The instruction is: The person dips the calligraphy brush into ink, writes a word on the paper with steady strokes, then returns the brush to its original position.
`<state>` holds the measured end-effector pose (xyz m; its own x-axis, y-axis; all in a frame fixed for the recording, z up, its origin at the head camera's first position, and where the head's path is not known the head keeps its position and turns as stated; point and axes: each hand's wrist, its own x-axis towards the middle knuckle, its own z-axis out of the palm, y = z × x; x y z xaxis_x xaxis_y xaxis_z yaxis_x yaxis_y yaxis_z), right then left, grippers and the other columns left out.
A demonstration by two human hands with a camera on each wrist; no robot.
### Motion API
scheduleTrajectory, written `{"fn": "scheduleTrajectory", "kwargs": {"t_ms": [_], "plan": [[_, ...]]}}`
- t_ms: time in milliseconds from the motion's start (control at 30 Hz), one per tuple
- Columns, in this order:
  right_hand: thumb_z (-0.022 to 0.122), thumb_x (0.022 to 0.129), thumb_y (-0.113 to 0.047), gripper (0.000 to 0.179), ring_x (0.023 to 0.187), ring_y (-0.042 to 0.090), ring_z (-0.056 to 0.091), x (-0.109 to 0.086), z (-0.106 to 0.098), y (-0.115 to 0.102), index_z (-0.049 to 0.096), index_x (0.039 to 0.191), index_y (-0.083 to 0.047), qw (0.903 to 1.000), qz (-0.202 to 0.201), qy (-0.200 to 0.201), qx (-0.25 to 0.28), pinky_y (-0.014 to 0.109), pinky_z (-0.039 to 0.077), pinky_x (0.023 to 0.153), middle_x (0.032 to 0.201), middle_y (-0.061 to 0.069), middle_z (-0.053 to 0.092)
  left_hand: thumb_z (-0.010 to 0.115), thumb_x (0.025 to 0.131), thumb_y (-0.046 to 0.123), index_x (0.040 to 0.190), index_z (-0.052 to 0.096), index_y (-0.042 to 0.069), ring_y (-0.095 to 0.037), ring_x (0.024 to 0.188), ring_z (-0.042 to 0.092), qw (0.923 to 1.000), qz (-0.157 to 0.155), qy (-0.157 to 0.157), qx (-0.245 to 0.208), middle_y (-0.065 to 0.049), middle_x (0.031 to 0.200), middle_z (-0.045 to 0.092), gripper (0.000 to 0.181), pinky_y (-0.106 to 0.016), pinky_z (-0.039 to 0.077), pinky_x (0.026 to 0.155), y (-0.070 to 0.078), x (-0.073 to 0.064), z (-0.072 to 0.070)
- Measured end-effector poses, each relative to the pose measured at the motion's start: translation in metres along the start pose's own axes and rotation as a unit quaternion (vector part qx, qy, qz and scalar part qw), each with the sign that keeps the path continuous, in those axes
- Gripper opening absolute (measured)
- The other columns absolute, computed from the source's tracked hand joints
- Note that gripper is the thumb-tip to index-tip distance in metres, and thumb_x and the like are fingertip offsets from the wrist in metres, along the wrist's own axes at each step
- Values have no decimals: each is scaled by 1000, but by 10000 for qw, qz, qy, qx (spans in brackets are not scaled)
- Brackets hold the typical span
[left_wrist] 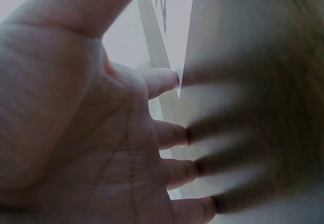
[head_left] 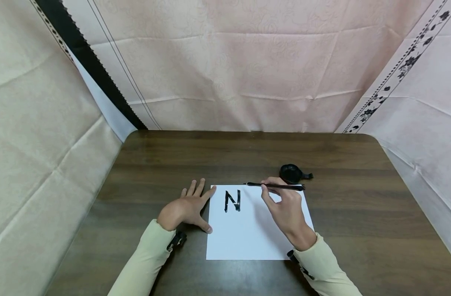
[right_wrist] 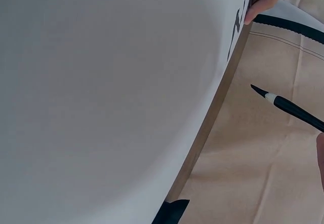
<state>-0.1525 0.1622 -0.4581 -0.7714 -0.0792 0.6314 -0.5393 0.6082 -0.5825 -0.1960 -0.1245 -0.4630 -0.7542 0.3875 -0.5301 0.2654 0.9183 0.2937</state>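
A white sheet of paper (head_left: 247,242) lies on the table with a black painted letter N (head_left: 232,201) near its upper left corner. My right hand (head_left: 286,209) pinches a black ink brush (head_left: 255,184) over the sheet's upper right part. The brush lies nearly level, its tip pointing left; in the right wrist view the dark bristles (right_wrist: 258,89) are apart from the paper. At the sheet's left edge, my left hand (head_left: 188,209) rests with fingers spread, the thumb and index fingertip touching the paper. Its palm shows in the left wrist view.
Just beyond the paper's top right corner stands a small round black dish (head_left: 290,174) with a short handle, close to the right hand. The brown wooden table (head_left: 359,205) extends around the sheet. Pale patterned cloth (head_left: 229,74) hangs behind it and at both sides.
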Motion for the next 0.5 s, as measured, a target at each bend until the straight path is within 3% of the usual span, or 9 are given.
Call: {"fn": "scheduleTrajectory", "kwargs": {"t_ms": [500], "plan": [[75,92,6,17,94,19,77,-5,2,4,72,105,-3,9996,242,-139,39,32,63,84,101,9,74,92,77,55,172,6,24,-43,161,-14,10000,20,-30,44,-19,175,-15,132,-65,4,127,-1,1,-1]]}}
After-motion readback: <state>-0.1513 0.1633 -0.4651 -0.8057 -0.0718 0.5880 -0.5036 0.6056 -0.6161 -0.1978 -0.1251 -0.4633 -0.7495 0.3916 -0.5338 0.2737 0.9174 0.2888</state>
